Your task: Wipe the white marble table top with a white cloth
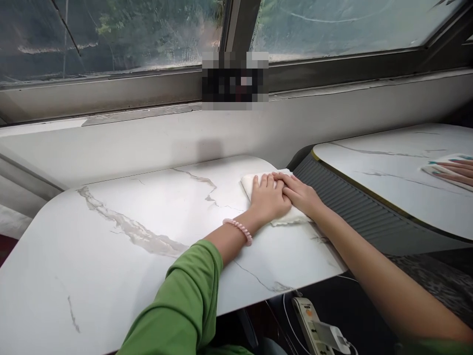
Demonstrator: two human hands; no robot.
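My left hand (pixel 269 198), with a pink bead bracelet (pixel 238 230) at its wrist, lies flat on a folded white cloth (pixel 290 217). Its fingers are stretched out and a little spread. Beside it, my right hand (pixel 300 193) also presses on the cloth with extended fingers, some partly overlapping the left hand. The cloth rests near the right end of a white marble-patterned table (pixel 107 276). Neither hand has its fingers wrapped round the cloth.
To the right, another person's hand (pixel 454 170) rests on a white cloth on a second marbled table (pixel 399 158). A grey ribbed panel (pixel 332 192) stands between the tables. Below the front edge is a power strip (pixel 308 315) with cables. A windowed wall (pixel 148 143) borders the back.
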